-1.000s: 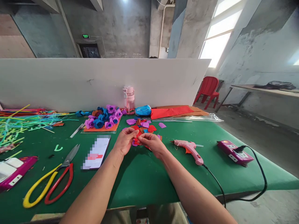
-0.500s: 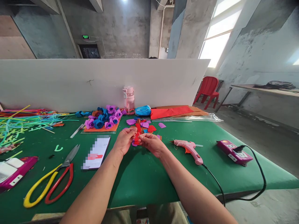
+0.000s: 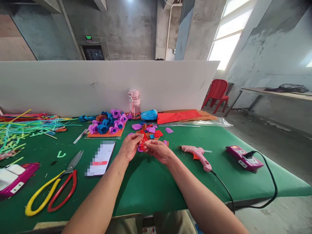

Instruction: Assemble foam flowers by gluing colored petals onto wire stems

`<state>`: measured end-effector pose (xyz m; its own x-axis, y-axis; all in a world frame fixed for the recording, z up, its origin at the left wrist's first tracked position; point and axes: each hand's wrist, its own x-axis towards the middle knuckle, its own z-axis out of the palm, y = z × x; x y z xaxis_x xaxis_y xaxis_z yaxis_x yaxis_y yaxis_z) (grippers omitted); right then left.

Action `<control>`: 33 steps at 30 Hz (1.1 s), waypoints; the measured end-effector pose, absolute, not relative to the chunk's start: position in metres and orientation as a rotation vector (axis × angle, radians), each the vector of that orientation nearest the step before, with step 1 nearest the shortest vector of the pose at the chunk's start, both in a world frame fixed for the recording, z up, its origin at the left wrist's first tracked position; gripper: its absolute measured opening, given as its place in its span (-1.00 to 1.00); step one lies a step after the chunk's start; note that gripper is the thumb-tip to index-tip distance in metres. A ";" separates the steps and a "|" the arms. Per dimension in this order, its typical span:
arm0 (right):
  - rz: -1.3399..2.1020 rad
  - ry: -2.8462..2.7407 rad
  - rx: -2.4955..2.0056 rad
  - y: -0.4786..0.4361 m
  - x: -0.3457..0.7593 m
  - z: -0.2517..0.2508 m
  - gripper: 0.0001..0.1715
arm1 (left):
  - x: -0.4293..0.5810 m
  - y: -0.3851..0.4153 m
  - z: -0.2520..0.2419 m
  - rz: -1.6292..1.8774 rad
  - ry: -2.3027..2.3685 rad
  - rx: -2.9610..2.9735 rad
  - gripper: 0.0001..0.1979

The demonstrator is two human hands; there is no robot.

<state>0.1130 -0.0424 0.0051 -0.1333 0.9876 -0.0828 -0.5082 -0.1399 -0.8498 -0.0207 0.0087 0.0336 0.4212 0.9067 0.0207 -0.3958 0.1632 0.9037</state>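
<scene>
Between my two hands is a red paper strip (image 3: 143,139), pinched close above the table. My left hand (image 3: 131,145) has its fingers closed on the strip's left side. My right hand (image 3: 157,149) pinches at its right side, where a small pale bit shows at the fingertips, too small to name. Just behind the hands lie loose paper petals (image 3: 151,129) in purple, red, brown and blue. A pink glue gun (image 3: 197,155) rests on its side to the right of my right hand. To the left of my left hand lies a phone (image 3: 101,159), its screen partly blurred.
Scissors (image 3: 70,169) with yellow and red handles lie at the left. Finished paper flowers (image 3: 107,123) sit at the back, near a pink bottle (image 3: 135,102) and red paper (image 3: 177,116). Power strips (image 3: 243,158) and a cord are at the right. A white panel (image 3: 73,87) bounds the back.
The red strip between my fingers has shifted and looks shorter and more gathered. Both hands stay in nearly the same place.
</scene>
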 end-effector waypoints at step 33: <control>1.433 -0.961 -0.896 -0.046 0.109 0.011 -0.64 | -0.020 0.009 0.033 1.037 0.606 0.978 -0.69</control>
